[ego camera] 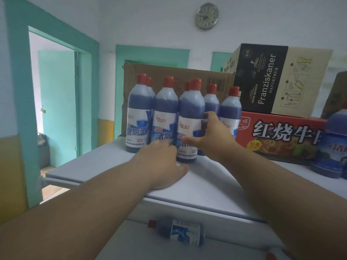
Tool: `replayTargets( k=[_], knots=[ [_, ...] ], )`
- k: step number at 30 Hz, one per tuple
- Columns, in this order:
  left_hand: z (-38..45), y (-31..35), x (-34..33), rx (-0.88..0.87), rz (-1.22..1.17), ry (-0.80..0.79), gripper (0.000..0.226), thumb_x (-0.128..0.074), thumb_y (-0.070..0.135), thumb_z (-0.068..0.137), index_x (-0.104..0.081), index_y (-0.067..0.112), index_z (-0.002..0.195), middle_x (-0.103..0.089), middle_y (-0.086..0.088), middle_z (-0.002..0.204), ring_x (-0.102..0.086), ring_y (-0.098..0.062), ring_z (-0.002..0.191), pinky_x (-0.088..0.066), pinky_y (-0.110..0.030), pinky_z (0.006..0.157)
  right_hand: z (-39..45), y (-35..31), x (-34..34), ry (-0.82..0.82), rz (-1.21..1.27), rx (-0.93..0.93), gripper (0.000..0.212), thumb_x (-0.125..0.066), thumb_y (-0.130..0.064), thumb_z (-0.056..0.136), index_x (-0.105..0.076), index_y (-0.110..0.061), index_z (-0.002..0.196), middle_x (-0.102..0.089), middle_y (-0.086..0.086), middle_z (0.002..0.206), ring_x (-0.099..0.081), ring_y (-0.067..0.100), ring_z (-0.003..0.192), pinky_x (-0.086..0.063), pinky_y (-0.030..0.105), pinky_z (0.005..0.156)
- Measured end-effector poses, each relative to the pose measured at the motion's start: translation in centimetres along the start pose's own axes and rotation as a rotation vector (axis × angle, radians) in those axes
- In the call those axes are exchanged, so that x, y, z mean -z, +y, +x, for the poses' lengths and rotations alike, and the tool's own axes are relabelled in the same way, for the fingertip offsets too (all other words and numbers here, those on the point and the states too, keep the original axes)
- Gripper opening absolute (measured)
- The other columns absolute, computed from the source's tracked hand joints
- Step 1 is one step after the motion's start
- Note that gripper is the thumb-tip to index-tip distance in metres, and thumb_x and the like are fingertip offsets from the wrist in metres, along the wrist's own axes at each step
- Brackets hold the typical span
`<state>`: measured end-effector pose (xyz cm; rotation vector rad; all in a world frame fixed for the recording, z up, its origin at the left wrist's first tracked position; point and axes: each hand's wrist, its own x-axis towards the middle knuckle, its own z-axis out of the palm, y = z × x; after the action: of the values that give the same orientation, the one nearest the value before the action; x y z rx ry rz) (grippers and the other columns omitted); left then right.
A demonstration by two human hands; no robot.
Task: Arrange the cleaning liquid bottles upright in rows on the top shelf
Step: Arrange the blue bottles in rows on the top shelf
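Bottles [165, 113] stand upright in a cluster on the top shelf [206, 181], your right hand [212, 136] curled round the front right bottle [190, 121], your left hand [161, 162] flat against its base, fingers straight.

The upright bottles [191, 117] look like translucent, slightly frosted plastic over dark blue liquid, with smooth red plastic caps [195, 84] and glossy printed paper labels [163, 126]. The top shelf [206, 182] has a smooth, matt pale-grey surface. Behind stands a plain brown cardboard box [169, 72], rough and dull. The black-and-tan carton [281, 77] is matt printed cardboard; the red carton [277, 136] under it shows a faint sheen. The wall clock [207, 15] has a shiny metallic-looking rim.
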<state>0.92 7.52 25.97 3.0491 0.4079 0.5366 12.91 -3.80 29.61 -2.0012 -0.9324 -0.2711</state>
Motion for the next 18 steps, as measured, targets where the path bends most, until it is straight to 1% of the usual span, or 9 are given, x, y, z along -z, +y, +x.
replayTargets(
  k=[2,4,6,9,11,12,15,16,18],
  knots=[
    [0.0,0.0,0.0,0.005,0.021,-0.005,0.052,-0.044,0.063,0.092,-0.052,0.022,0.123,-0.051,-0.002,0.128,-0.045,-0.023,0.117,-0.042,-0.043,0.102,0.2,0.0,-0.4,0.033,-0.011,0.004,0.064,-0.086,-0.034,0.074,-0.037,-0.030,0.114,-0.055,-0.014,0.107,-0.058,0.006,0.091,-0.043,0.011,0.059],
    [0.0,0.1,0.1,0.012,0.014,-0.011,0.051,-0.044,0.063,0.092,-0.052,0.022,0.122,-0.051,-0.002,0.127,-0.045,-0.023,0.116,-0.043,-0.043,0.102,0.4,-0.1,-0.7,0.053,-0.026,0.008,0.064,-0.086,-0.034,0.073,-0.037,-0.030,0.113,-0.058,-0.012,0.111,-0.058,0.006,0.091,-0.044,0.013,0.060],
    [-0.1,0.2,0.1,0.012,0.009,-0.011,0.050,-0.044,0.062,0.092,-0.053,0.022,0.121,-0.052,-0.002,0.125,-0.046,-0.022,0.114,-0.044,-0.044,0.102,0.5,-0.1,-0.9,0.070,-0.038,0.016,0.066,-0.088,-0.034,0.071,-0.038,-0.029,0.114,-0.061,-0.009,0.114,-0.061,0.008,0.093,-0.048,0.017,0.064],
    [-0.3,0.4,0.6,0.012,-0.022,0.003,0.036,-0.048,0.060,0.091,-0.050,0.027,0.107,-0.054,0.002,0.118,-0.048,-0.019,0.105,-0.047,-0.043,0.098,0.1,-0.5,-0.3,0.107,0.042,0.027,0.065,-0.088,-0.031,0.073,-0.041,-0.028,0.117,-0.059,-0.009,0.112,-0.065,0.014,0.102,-0.055,0.025,0.069],
    [-0.5,0.6,1.0,0.019,-0.072,0.036,0.032,-0.052,0.057,0.091,-0.049,0.029,0.105,-0.056,0.004,0.113,-0.051,-0.017,0.100,-0.050,-0.041,0.095,-0.4,-1.1,0.9,0.170,0.032,0.083,0.062,-0.085,-0.032,0.077,-0.044,-0.026,0.123,-0.055,-0.009,0.111,-0.061,0.012,0.102,-0.052,0.020,0.071],
    [-0.5,1.0,1.3,0.016,-0.105,0.056,0.031,-0.055,0.056,0.090,-0.051,0.030,0.106,-0.057,0.006,0.111,-0.052,-0.015,0.098,-0.051,-0.040,0.094,-0.6,-1.5,1.6,0.206,-0.003,0.126,0.061,-0.083,-0.034,0.080,-0.044,-0.025,0.126,-0.055,-0.007,0.113,-0.059,0.011,0.102,-0.050,0.019,0.074],
    [-0.5,3.4,2.5,-0.005,-0.264,0.084,0.023,-0.060,0.050,0.092,-0.055,0.032,0.103,-0.061,0.011,0.102,-0.057,-0.008,0.090,-0.053,-0.034,0.089,-1.6,-2.3,4.5,0.294,-0.097,0.249,0.058,-0.078,-0.037,0.084,-0.047,-0.023,0.131,-0.053,-0.004,0.122,-0.055,0.012,0.105,-0.053,0.028,0.087],
    [-0.4,4.5,2.9,-0.021,-0.301,0.089,0.018,-0.060,0.048,0.093,-0.055,0.032,0.100,-0.061,0.012,0.098,-0.058,-0.007,0.089,-0.053,-0.033,0.087,-2.2,-2.4,5.5,0.310,-0.115,0.289,0.054,-0.076,-0.036,0.084,-0.049,-0.022,0.129,-0.053,-0.004,0.121,-0.055,0.013,0.104,-0.054,0.031,0.089],
    [0.0,6.9,3.5,-0.050,-0.346,0.102,0.015,-0.060,0.046,0.094,-0.054,0.033,0.097,-0.060,0.013,0.096,-0.059,-0.008,0.089,-0.054,-0.033,0.087,-3.5,-2.3,7.8,0.325,-0.148,0.345,0.047,-0.075,-0.034,0.085,-0.051,-0.021,0.124,-0.052,-0.005,0.117,-0.055,0.013,0.100,-0.055,0.033,0.088]
  ],
)
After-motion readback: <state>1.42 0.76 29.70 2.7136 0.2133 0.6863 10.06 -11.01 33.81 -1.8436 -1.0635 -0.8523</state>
